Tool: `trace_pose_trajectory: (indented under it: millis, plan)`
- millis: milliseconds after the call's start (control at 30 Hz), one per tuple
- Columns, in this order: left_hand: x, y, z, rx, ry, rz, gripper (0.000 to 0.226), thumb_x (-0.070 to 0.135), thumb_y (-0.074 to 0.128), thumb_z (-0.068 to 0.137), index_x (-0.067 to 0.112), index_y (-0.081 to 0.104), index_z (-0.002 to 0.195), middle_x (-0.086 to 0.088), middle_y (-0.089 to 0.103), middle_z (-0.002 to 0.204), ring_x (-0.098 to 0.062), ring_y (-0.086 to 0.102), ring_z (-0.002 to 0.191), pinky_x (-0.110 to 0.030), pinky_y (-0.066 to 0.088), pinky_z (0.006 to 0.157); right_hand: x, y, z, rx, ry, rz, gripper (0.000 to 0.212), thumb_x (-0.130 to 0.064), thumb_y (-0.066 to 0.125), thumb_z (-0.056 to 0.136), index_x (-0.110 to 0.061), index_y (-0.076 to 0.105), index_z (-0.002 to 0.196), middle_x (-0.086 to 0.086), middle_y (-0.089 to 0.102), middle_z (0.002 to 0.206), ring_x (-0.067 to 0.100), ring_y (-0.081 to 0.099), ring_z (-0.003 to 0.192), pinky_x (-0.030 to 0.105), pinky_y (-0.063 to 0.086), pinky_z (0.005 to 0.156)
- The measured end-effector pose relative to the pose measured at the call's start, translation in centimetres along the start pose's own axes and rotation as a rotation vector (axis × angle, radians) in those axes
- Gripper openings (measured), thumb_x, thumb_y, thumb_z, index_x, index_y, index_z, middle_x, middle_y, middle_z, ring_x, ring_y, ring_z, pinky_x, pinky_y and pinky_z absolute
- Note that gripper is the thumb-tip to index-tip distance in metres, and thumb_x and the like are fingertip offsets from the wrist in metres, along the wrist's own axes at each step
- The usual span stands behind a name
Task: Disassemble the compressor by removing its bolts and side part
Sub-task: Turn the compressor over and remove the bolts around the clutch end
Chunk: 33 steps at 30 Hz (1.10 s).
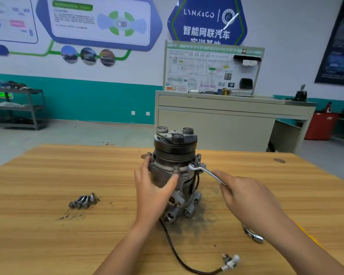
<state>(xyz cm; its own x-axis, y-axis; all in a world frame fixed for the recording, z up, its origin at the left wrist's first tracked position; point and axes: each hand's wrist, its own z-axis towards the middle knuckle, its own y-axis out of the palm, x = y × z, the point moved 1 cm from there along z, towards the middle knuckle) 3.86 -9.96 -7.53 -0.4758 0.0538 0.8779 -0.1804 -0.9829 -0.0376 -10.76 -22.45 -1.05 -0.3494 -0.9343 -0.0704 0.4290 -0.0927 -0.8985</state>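
Observation:
A grey metal compressor (pixel 174 167) stands upright on the wooden table (pixel 48 175), its black pulley on top. My left hand (pixel 153 187) grips the compressor body from the left, thumb across the front. My right hand (pixel 246 197) holds the handle of a silver wrench (pixel 204 171). The wrench's ring end sits on a bolt at the compressor's right flange. Several removed bolts (pixel 83 201) lie together on the table to the left.
A black cable (pixel 177 255) runs from the compressor base to a white connector (pixel 231 262) near the table's front edge. A socket tool (pixel 254 235) lies under my right forearm. Dark grime surrounds the compressor base. A beige cabinet stands behind the table.

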Motion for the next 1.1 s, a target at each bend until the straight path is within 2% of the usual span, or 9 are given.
trace_pose_trajectory:
  millis: [100, 167, 267, 367, 467, 600, 833, 967, 1100]
  plan:
    - [0.1, 0.4, -1.6, 0.041, 0.087, 0.046, 0.075, 0.022, 0.074, 0.074, 0.038, 0.031, 0.132, 0.029, 0.031, 0.114, 0.01, 0.035, 0.112, 0.001, 0.023, 0.094, -0.3, 0.1, 0.0, 0.022, -0.013, 0.016, 0.044, -0.03, 0.027, 0.099, -0.045, 0.021, 0.139, -0.007, 0.052, 0.074, 0.019, 0.052, 0.071, 0.03, 0.037, 0.056]
    - [0.1, 0.3, -1.9, 0.058, 0.104, 0.024, 0.066, 0.016, 0.071, 0.077, 0.041, 0.033, 0.125, 0.028, 0.035, 0.116, 0.023, 0.036, 0.104, 0.009, 0.021, 0.085, -0.2, 0.1, 0.1, 0.04, -0.006, 0.021, 0.045, -0.03, 0.027, 0.099, -0.046, 0.017, 0.14, -0.007, 0.053, 0.076, 0.018, 0.053, 0.072, 0.031, 0.039, 0.058]
    - [0.6, -0.7, -0.6, 0.102, 0.038, -0.049, 0.057, 0.016, 0.066, 0.083, 0.035, 0.037, 0.128, 0.022, 0.045, 0.117, 0.014, 0.042, 0.107, 0.004, 0.029, 0.083, 0.2, -0.3, 0.3, 0.05, 0.021, -0.001, 0.046, -0.03, 0.026, 0.099, -0.046, 0.015, 0.14, -0.008, 0.052, 0.078, 0.018, 0.055, 0.075, 0.03, 0.042, 0.061]
    - [1.1, -1.9, 2.4, 0.159, 0.018, -0.026, 0.05, 0.021, 0.058, 0.09, 0.024, 0.038, 0.135, 0.015, 0.041, 0.124, 0.002, 0.039, 0.114, -0.01, 0.03, 0.089, 0.3, -0.5, 0.4, 0.027, 0.025, -0.042, 0.046, -0.029, 0.026, 0.099, -0.046, 0.014, 0.139, -0.008, 0.051, 0.081, 0.018, 0.058, 0.08, 0.03, 0.044, 0.063]
    - [1.0, -2.0, 4.3, 0.053, -0.052, 0.017, 0.034, 0.023, 0.048, 0.096, 0.018, 0.049, 0.129, 0.008, 0.049, 0.123, -0.006, 0.045, 0.114, -0.024, 0.036, 0.094, 0.1, -0.3, 0.5, -0.012, 0.002, -0.078, 0.047, -0.027, 0.026, 0.099, -0.046, 0.012, 0.139, -0.007, 0.047, 0.077, 0.021, 0.056, 0.08, 0.031, 0.039, 0.059]
    - [0.1, -1.2, 3.9, 0.025, -0.06, 0.043, 0.027, 0.021, 0.045, 0.096, 0.015, 0.059, 0.118, 0.003, 0.058, 0.116, -0.008, 0.051, 0.108, -0.017, 0.038, 0.084, 0.1, 0.2, 0.6, -0.035, -0.022, -0.111, 0.053, -0.02, 0.031, 0.097, -0.044, 0.012, 0.14, -0.01, 0.038, 0.064, 0.018, 0.043, 0.063, 0.026, 0.027, 0.045]
    - [1.1, -1.0, 1.8, 0.01, -0.097, -0.012, 0.023, 0.024, 0.041, 0.098, 0.026, 0.049, 0.119, 0.013, 0.043, 0.111, 0.022, 0.04, 0.094, -0.016, 0.027, 0.088, 0.0, 0.0, 0.5, -0.029, -0.027, -0.088, 0.052, -0.017, 0.032, 0.096, -0.042, 0.016, 0.139, -0.01, 0.04, 0.066, 0.018, 0.044, 0.064, 0.026, 0.026, 0.044]
    - [1.5, -0.8, -0.7, -0.001, -0.023, 0.092, 0.031, 0.021, 0.052, 0.093, 0.025, 0.045, 0.123, 0.007, 0.036, 0.116, -0.002, 0.042, 0.11, -0.021, 0.028, 0.1, -0.2, -0.3, 0.4, -0.023, -0.008, -0.106, 0.052, -0.014, 0.034, 0.095, -0.042, 0.02, 0.136, -0.008, 0.044, 0.071, 0.02, 0.048, 0.068, 0.029, 0.028, 0.046]
    - [1.7, -0.4, -2.0, 0.028, -0.009, 0.13, 0.04, 0.019, 0.056, 0.09, 0.018, 0.046, 0.129, 0.008, 0.031, 0.121, -0.004, 0.035, 0.116, -0.03, 0.022, 0.11, -0.6, -0.9, 0.7, -0.016, -0.006, -0.142, 0.052, -0.015, 0.036, 0.093, -0.042, 0.023, 0.135, -0.002, 0.059, 0.093, 0.026, 0.057, 0.088, 0.031, 0.03, 0.054]
